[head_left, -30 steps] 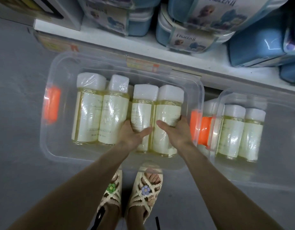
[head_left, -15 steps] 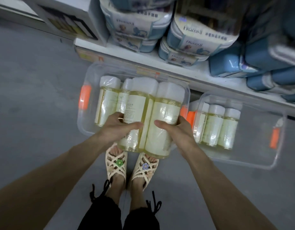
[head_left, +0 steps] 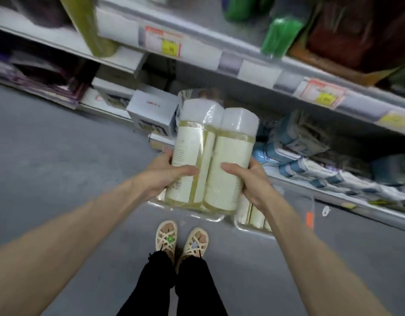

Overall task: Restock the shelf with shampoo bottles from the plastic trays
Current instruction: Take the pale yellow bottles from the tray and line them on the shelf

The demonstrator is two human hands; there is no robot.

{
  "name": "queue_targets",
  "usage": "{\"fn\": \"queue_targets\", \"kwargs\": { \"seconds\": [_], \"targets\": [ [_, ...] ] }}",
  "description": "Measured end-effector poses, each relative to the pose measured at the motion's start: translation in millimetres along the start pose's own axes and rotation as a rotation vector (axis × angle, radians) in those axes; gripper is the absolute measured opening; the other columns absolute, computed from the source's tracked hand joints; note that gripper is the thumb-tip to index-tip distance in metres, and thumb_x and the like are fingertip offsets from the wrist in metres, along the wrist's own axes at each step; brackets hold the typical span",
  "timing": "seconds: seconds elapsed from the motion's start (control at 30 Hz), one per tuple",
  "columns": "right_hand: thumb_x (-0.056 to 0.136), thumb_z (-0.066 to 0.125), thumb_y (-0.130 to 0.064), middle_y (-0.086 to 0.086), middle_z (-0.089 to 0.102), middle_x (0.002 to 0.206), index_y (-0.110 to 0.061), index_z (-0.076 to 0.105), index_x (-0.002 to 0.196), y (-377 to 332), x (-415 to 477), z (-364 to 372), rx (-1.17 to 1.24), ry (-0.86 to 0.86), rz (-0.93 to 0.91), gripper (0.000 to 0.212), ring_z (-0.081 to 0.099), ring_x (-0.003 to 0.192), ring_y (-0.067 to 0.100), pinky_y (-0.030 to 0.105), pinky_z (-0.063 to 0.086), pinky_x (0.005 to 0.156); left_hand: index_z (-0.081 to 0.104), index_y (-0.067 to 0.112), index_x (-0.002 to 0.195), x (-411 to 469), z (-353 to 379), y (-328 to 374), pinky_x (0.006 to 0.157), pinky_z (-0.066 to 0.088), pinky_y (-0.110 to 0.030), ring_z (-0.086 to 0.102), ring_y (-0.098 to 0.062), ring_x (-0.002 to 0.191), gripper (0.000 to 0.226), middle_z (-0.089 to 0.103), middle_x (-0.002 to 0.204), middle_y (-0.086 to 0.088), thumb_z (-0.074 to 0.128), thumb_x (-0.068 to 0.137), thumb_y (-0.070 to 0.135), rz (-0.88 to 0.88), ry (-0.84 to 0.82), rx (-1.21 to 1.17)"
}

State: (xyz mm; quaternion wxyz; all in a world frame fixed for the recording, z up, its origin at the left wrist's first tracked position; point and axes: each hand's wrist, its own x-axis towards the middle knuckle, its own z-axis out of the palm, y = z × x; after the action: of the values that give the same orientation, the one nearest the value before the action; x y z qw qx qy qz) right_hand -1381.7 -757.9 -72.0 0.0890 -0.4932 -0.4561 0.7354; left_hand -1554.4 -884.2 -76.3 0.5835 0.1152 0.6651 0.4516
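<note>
Grey floor point(head_left: 60, 156), stocked shelf point(head_left: 254, 71) ahead. Wrapped shampoo bottles point(head_left: 210, 160) held above plastic tray point(head_left: 245, 228), long axes parallel, white caps point(head_left: 239, 122) pointing toward shelf. Left hand point(head_left: 160, 176) and right hand point(head_left: 249, 181) grip either side, fingers point(head_left: 185, 171) curled round.

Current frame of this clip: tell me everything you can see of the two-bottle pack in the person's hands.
The two-bottle pack is a pair of tall clear bottles of pale yellow liquid, side by side, bound in glossy clear film. Each has a white cap and a large cream label; the print is unreadable. It is held caps away from the person, above the floor. The left hand grips its left side, the right hand its right, thumbs across the front.
</note>
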Motion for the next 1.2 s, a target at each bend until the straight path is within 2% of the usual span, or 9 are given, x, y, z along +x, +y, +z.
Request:
{"fn": "queue_targets", "kwargs": {
  "seconds": [0.1,0.23,0.33,0.47,0.57,0.77,0.9,1.03,1.2],
  "targets": [
    [0.063,0.083,-0.002,0.006,0.072,0.101,-0.01,0.058,0.117,-67,-43,6,-0.026,0.007,-0.136,0.06,0.07,0.092,0.023,0.041,0.057,0.082,0.059,0.022,0.109,-48,4,63,0.086,0.055,-0.04,0.069,-0.019,0.096,0.059,0.072,0.104,0.0,0.086,0.057,0.017,0.124,0.008,0.005],
    [0.056,0.081,-0.013,0.007,0.073,0.104,-0.012,0.059,0.115,-154,-104,12,-0.078,-0.007,-0.309,0.063,0.07,0.093,0.024,0.041,0.058,0.08,0.056,0.017,0.117,-112,10,144,0.088,0.054,-0.043,0.068,-0.021,0.096,0.078,0.07,0.107,-0.003,0.088,0.046,0.025,0.3,0.026,0.054],
    [0.056,0.084,-0.003,0.007,0.073,0.098,-0.012,0.059,0.11,-214,-148,16,-0.077,0.003,-0.455,0.059,0.071,0.084,0.021,0.039,0.059,0.077,0.057,0.025,0.104,-158,18,200,0.09,0.054,-0.044,0.067,-0.019,0.097,0.065,0.069,0.107,-0.001,0.087,0.047,0.023,0.438,0.027,0.073],
    [0.064,0.083,-0.008,0.005,0.072,0.102,-0.016,0.059,0.11,-284,-205,19,-0.107,-0.028,-0.606,0.053,0.07,0.09,0.021,0.04,0.058,0.079,0.054,0.02,0.117,-210,27,263,0.093,0.052,-0.047,0.066,-0.02,0.102,0.07,0.068,0.113,-0.003,0.088,0.055,0.019,0.641,0.051,0.102],
    [0.055,0.086,-0.017,0.007,0.072,0.106,-0.012,0.058,0.116,-323,-230,22,-0.13,-0.025,-0.708,0.067,0.07,0.094,0.022,0.038,0.057,0.078,0.056,0.024,0.111,-234,32,299,0.092,0.052,-0.044,0.065,-0.019,0.103,0.051,0.067,0.111,-0.001,0.081,0.068,0.014,0.746,0.061,0.103],
    [0.056,0.083,-0.017,0.005,0.071,0.108,-0.013,0.058,0.118,-383,-273,22,-0.12,-0.03,-0.88,0.068,0.069,0.099,0.023,0.04,0.057,0.082,0.053,0.02,0.111,-273,47,359,0.081,0.054,-0.033,0.065,-0.015,0.098,0.066,0.067,0.106,0.001,0.088,0.055,0.018,0.896,0.05,0.041],
    [0.068,0.083,-0.009,0.003,0.07,0.109,-0.015,0.057,0.118,-409,-276,25,-0.127,-0.007,-0.93,0.056,0.068,0.099,0.022,0.04,0.057,0.08,0.054,0.027,0.102,-271,49,382,0.085,0.053,-0.035,0.065,-0.014,0.097,0.055,0.067,0.104,0.004,0.087,0.06,0.016,0.969,0.093,0.062],
    [0.068,0.083,-0.012,0.003,0.069,0.111,-0.017,0.056,0.119,-427,-265,28,-0.126,0.044,-0.954,0.058,0.066,0.1,0.021,0.042,0.056,0.081,0.053,0.018,0.115,-257,47,403,0.081,0.052,-0.03,0.064,-0.014,0.099,0.056,0.067,0.107,0.002,0.083,0.067,0.013,0.993,0.112,0.097],
    [0.068,0.084,-0.013,-0.001,0.067,0.11,-0.023,0.055,0.112,-446,-236,29,-0.142,0.118,-0.979,0.055,0.064,0.099,0.015,0.031,0.053,0.077,0.051,0.017,0.117,-223,40,431,0.072,0.051,-0.023,0.063,-0.01,0.096,0.059,0.065,0.107,0.002,0.083,0.067,0.011,0.994,0.091,0.13]
  ]
}}
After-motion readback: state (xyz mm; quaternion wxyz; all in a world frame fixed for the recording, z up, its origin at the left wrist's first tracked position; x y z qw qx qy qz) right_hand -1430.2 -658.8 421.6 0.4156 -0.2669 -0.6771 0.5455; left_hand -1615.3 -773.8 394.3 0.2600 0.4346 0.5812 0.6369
